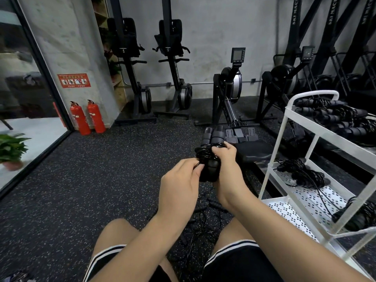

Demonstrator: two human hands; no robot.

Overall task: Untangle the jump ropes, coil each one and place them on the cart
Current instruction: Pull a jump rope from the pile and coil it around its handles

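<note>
A black jump rope [211, 143] is held upright in front of me, its two handles side by side and its cord wound around them. My right hand [225, 161] grips the bundle from the right, fingers curled over the wound cord. My left hand [181, 180] pinches the cord at the bundle's left side. A tangle of black ropes [203, 218] lies on the floor between my knees. The white cart [284, 123] stands at the right, with coiled ropes [333, 117] on its top shelf and more ropes [303, 174] on the middle shelf.
Rowing machines [230, 94] stand ahead and along the right wall, one seat just behind the held bundle. Two red fire extinguishers [87, 117] stand by the glass door at the left. A potted plant [12, 149] is outside. Speckled rubber floor spreads to the left.
</note>
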